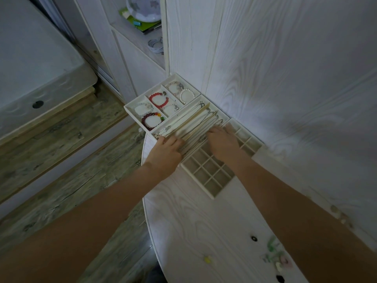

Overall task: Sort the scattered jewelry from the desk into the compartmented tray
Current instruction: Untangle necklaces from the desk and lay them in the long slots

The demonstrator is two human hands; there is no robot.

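Note:
Three cream trays sit together at the far corner of the white desk (204,221). The bracelet tray (130,108) holds several bead bracelets, among them a red one (158,100) and a pearl one (186,96). The long necklace tray (223,117) holds thin chains (210,117) laid lengthwise. My left hand (167,149) rests on its near end, fingers on the chains. My right hand (223,141) reaches over the chains at the edge of the small-grid tray (212,196), fingers bent down; whether it pinches a chain is hidden.
Small loose jewelry lies on the desk near me: a yellow piece (207,259), dark pieces (254,238), and a pale green and pink cluster (277,256). A white wood wall stands right of the trays. The desk's left edge drops to a wood floor (71,180).

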